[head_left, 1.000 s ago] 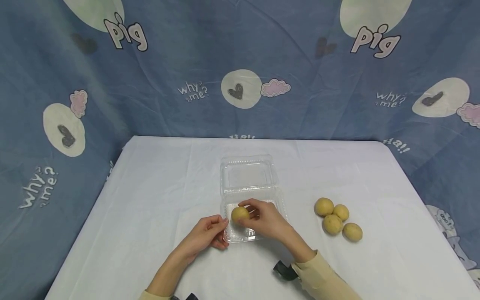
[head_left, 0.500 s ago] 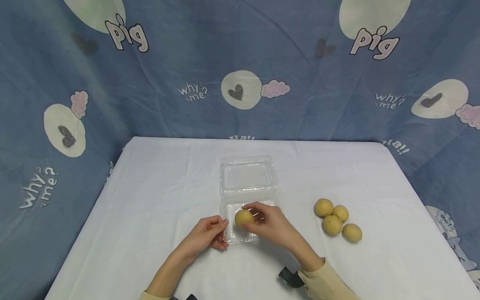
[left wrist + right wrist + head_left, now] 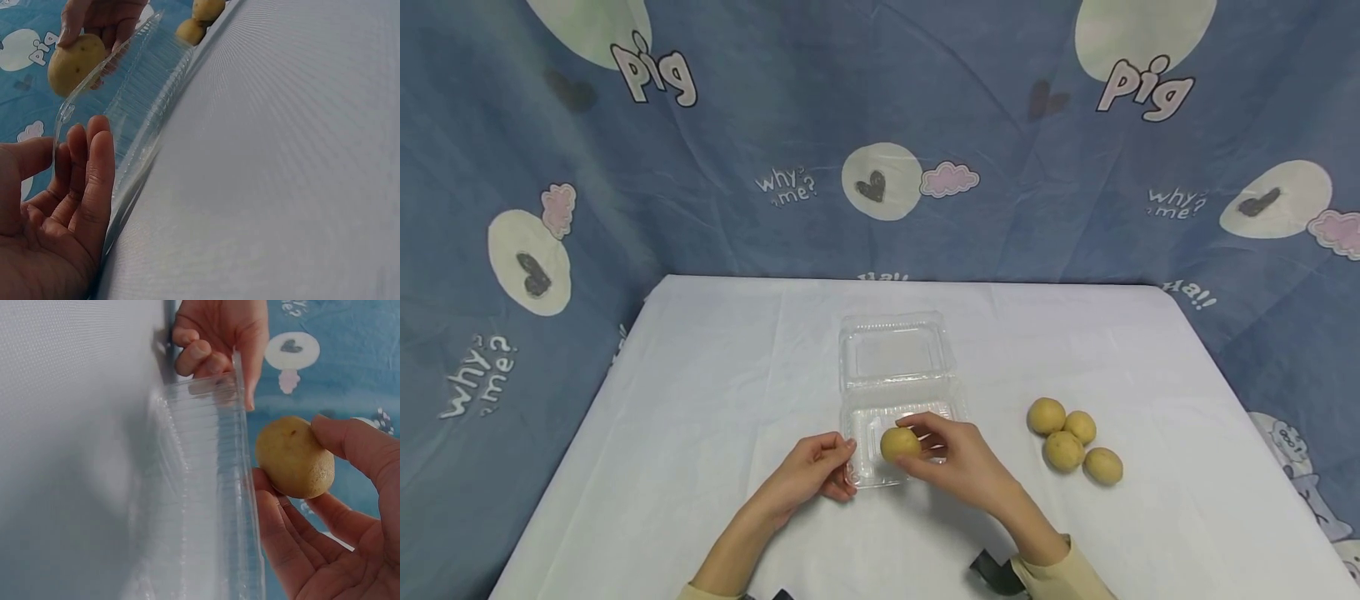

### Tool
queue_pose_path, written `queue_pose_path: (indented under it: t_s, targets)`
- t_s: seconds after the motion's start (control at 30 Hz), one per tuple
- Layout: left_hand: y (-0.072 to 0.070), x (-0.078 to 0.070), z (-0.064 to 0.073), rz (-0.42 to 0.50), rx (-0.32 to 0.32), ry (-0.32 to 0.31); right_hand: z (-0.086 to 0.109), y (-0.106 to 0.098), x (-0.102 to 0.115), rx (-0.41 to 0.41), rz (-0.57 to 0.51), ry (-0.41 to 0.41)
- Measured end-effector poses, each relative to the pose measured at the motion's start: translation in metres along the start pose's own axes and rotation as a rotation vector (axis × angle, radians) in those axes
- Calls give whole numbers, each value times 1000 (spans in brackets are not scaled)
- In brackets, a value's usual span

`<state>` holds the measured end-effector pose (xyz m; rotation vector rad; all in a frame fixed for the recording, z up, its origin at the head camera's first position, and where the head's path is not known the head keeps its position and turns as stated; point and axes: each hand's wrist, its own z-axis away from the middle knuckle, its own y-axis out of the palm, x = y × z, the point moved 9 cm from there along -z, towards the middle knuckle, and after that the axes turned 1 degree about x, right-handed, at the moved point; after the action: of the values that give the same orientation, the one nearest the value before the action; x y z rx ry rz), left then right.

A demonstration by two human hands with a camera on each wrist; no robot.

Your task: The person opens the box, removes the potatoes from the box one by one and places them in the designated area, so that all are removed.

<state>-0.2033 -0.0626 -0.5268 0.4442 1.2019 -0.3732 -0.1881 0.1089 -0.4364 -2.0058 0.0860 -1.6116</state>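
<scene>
A clear plastic clamshell box [image 3: 868,471] lies on the table with its lid folded back, away from the person. My left hand [image 3: 818,468] pinches the box's near left rim between thumb and fingers, as the left wrist view [image 3: 56,206] also shows. Over the tray half, my right hand [image 3: 958,458] holds a potato [image 3: 900,445] between thumb and fingertips. In the right wrist view this potato [image 3: 295,457] is above the rim, apart from the plastic. Part of the tray is hidden behind the right hand.
Several potatoes [image 3: 1064,452] sit in a cluster on the white-covered table [image 3: 715,358], right of the box. A blue printed cloth [image 3: 760,233] hangs behind and at the sides. A dark device [image 3: 997,575] is at the right wrist.
My right hand, with the potato, has shifted a little to the right and toward the person. The left hand stays at the box rim, and the other potatoes lie as before.
</scene>
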Motion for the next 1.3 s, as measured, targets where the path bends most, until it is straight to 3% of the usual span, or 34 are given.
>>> queue_pose_path:
  t_s: [0.73,1.3]
  targets:
    - [0,0,0,-20,-7,-3,26,-25,-1,-53,-4,33]
    - [-1,2,-1,-18,5,-7,55,-39,-15,-98,-11,89]
